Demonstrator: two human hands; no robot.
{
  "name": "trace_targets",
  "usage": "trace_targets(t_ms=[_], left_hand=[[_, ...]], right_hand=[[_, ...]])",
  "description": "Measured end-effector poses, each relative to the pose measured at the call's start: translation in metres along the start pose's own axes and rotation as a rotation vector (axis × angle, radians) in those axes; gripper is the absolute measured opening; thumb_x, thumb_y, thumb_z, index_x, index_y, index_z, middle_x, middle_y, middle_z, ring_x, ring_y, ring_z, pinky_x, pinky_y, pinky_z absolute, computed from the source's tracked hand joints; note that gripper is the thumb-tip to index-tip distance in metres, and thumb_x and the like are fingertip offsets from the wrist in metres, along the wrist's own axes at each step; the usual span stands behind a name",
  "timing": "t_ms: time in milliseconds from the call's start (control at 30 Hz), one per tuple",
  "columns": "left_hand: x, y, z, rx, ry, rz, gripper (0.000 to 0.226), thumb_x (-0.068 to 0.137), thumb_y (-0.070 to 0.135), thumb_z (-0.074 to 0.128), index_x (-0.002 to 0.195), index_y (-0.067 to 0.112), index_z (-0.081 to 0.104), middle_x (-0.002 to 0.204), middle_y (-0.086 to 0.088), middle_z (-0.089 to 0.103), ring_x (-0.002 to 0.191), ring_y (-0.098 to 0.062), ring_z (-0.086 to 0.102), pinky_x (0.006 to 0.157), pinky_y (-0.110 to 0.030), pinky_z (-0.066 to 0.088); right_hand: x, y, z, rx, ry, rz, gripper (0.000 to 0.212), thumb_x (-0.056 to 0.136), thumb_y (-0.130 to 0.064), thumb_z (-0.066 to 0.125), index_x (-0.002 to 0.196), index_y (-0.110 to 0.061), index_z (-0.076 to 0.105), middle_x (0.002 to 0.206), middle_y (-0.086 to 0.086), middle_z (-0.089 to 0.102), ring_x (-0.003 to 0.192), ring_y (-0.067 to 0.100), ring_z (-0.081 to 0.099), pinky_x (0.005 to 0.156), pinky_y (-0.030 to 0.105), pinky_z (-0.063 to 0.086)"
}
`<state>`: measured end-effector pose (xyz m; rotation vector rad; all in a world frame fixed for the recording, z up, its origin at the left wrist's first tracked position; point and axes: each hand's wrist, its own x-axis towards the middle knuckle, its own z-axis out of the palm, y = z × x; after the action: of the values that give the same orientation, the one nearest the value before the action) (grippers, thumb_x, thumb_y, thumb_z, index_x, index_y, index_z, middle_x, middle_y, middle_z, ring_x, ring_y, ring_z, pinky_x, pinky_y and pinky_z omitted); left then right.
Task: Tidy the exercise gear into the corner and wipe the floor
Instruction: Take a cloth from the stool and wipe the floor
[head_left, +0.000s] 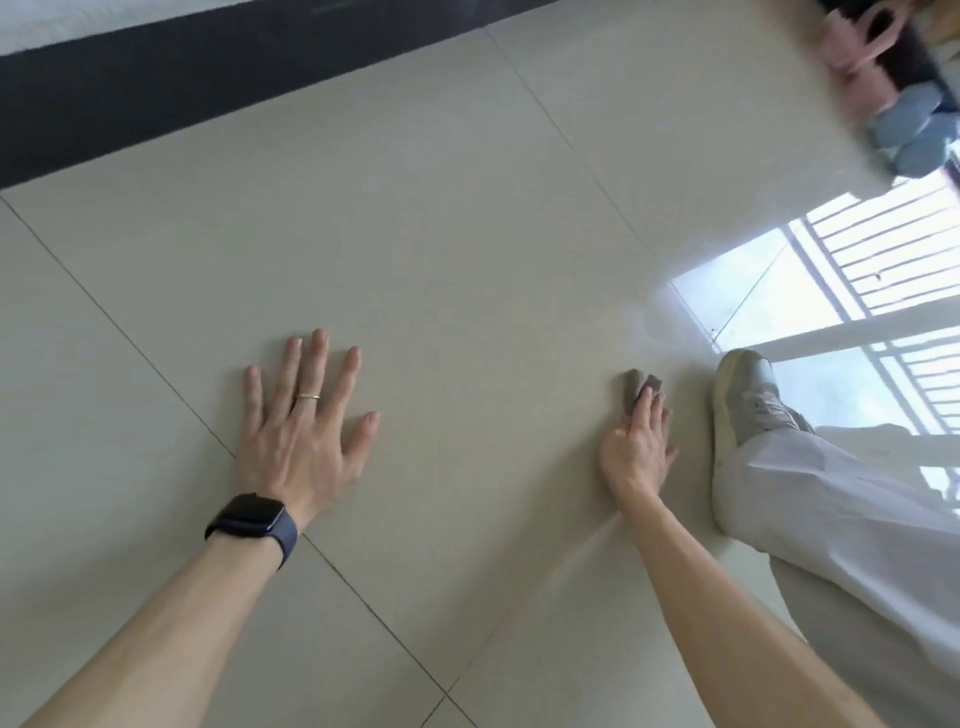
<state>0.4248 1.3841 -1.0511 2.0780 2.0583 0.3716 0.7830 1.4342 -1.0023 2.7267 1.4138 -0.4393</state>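
My left hand (304, 415) lies flat on the beige tiled floor (467, 234), fingers spread, with a ring and a dark watch on the wrist. My right hand (640, 444) presses a small grey cloth (636, 388) onto the floor, straight fingers on top of it; most of the cloth is hidden under the hand. Pink (857, 47) and blue (914, 130) dumbbells, blurred, sit in the far right corner on a dark mat.
My grey sneaker (740, 415) and white trouser leg (841, 519) stand just right of the cloth. A black skirting band (156, 93) runs along the far wall. Bright window reflection (831, 270) lies on the floor at right.
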Motion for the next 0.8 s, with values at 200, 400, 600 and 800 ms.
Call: trace_targets(t_ms=[200, 400, 600, 800], left_hand=[[-0.006, 0.027, -0.006, 0.085, -0.193, 0.247, 0.074, 0.091, 0.067, 0.024, 0.158, 0.037, 0.015, 0.168, 0.000, 0.000, 0.154, -0.019, 0.003, 0.120, -0.059, -0.003], [-0.002, 0.031, 0.008, 0.054, -0.193, 0.270, 0.069, 0.091, 0.065, 0.029, 0.155, 0.044, 0.017, 0.167, 0.005, 0.005, 0.154, -0.016, 0.005, 0.120, -0.059, 0.001], [-0.002, 0.033, 0.006, 0.012, -0.179, 0.292, 0.062, 0.096, 0.054, 0.031, 0.155, 0.042, 0.019, 0.167, 0.003, 0.009, 0.154, -0.018, 0.007, 0.120, -0.057, 0.000], [-0.011, -0.033, -0.030, 0.078, -0.149, 0.134, 0.065, 0.097, 0.045, 0.035, 0.158, 0.032, 0.018, 0.167, 0.000, 0.007, 0.154, -0.022, 0.006, 0.119, -0.057, 0.007]], right_hand=[[-0.126, -0.005, 0.041, -0.004, 0.001, -0.559, 0.055, 0.105, -0.022, 0.030, 0.159, -0.023, 0.017, 0.166, -0.007, 0.008, 0.153, 0.009, 0.003, 0.125, 0.044, 0.002], [-0.074, 0.017, 0.026, -0.105, 0.023, -0.617, 0.061, 0.101, -0.017, 0.033, 0.159, -0.023, 0.017, 0.166, -0.006, 0.014, 0.153, 0.011, 0.009, 0.123, 0.053, 0.007], [-0.112, -0.016, 0.046, -0.010, 0.042, -0.634, 0.056, 0.104, -0.021, 0.035, 0.158, -0.020, 0.021, 0.167, -0.003, 0.012, 0.154, 0.013, 0.006, 0.123, 0.051, 0.010], [-0.086, -0.067, 0.043, -0.054, 0.002, -0.836, 0.059, 0.102, -0.018, 0.039, 0.158, -0.024, 0.023, 0.166, -0.005, 0.016, 0.153, 0.012, 0.014, 0.121, 0.059, 0.013]])
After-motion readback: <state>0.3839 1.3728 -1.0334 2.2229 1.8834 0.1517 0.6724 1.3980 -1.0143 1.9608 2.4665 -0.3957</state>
